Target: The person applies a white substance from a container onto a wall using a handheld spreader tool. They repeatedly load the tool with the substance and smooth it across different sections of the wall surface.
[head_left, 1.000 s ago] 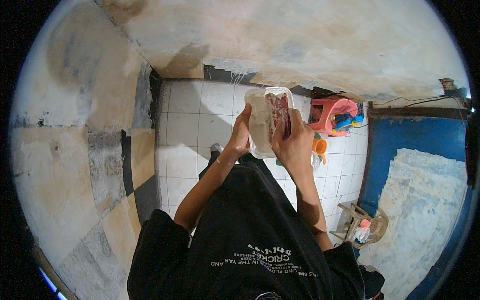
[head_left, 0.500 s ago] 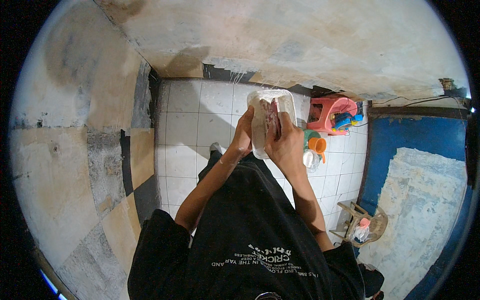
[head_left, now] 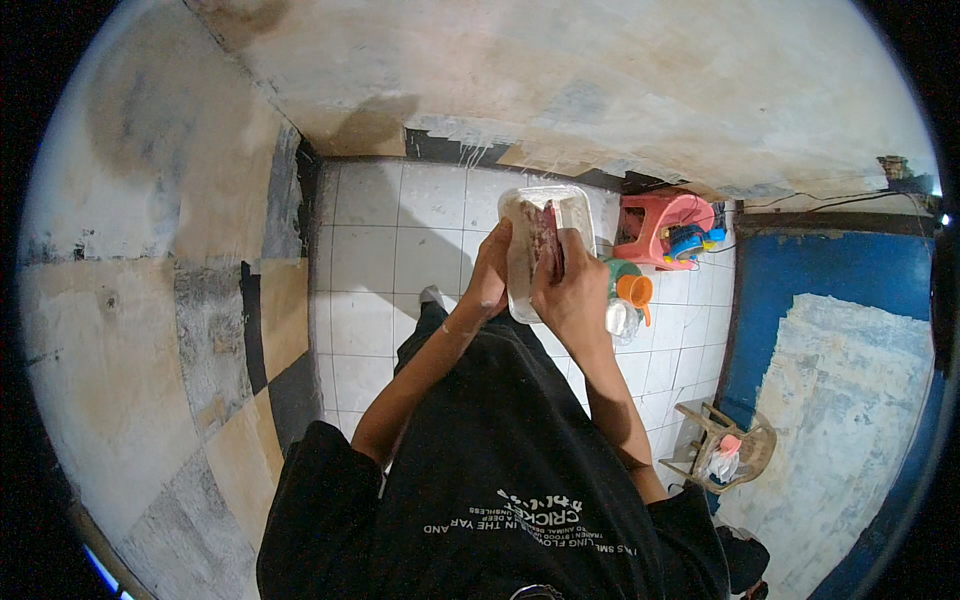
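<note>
In front of my waist is a white rectangular tub [head_left: 584,212], its inside smeared with pale paste. My left hand [head_left: 490,268] is closed on the tub's left side, fingers partly hidden beneath it. With my right hand [head_left: 568,290] I grip a flat, dark red tool [head_left: 550,222] caked with whitish paste. It lies lengthwise over the tub's opening; its exact kind is hard to make out. My right fingers wrap around its near end and hide that part.
A pink plastic stool [head_left: 640,225] by the far wall carries a blue and yellow object [head_left: 690,243]. Nearby on the tiled floor stand an orange dipper [head_left: 635,290] and a clear container [head_left: 622,322]. A small brown chair [head_left: 755,455] is beside the blue door [head_left: 790,270].
The tub and both hands have shifted slightly right and toward me. The red tool sits a little lower in view; both grips stay the same.
</note>
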### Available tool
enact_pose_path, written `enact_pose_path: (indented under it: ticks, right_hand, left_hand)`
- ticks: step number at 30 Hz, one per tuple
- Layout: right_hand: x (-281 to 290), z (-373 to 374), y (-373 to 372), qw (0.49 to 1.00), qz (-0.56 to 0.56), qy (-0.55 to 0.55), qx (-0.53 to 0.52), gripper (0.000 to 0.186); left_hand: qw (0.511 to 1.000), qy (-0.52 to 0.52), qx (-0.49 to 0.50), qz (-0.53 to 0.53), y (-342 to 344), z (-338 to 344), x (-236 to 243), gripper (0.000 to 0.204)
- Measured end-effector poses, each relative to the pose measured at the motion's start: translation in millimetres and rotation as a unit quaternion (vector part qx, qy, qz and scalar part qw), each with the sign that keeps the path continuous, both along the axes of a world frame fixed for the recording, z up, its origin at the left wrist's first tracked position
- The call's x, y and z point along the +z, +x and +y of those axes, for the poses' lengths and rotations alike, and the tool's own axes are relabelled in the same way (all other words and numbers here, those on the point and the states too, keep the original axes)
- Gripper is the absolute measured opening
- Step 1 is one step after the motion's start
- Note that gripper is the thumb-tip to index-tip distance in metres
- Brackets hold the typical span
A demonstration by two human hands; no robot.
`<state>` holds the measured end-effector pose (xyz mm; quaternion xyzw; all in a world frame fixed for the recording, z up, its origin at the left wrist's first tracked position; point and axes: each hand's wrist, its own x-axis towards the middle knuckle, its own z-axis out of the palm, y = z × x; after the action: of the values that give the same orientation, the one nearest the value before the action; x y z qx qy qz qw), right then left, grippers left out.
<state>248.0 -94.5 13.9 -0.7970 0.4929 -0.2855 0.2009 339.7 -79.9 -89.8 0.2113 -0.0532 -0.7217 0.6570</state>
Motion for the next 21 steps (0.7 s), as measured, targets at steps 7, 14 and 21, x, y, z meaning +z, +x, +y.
enact_pose_path:
  ticks: [7, 14, 21]
  right_hand:
    - [-2, 2, -3, 0.999, -0.025, 0.032, -0.015, 0.009]
    - [10, 0, -6, 1.000, -0.011, -0.018, -0.010, 0.007]
    - [4, -2, -6, 0.999, -0.004, 0.040, -0.004, 0.010]
  left_hand:
    - [0.999, -0.031, -0.013, -0.015, 1, -3, -15, 0.057]
    - [1.000, -0.003, -0.008, 0.005, 5, -3, -8, 0.057]
    - [1.000, 0.002, -0.007, -0.015, 6, -2, -7, 0.060]
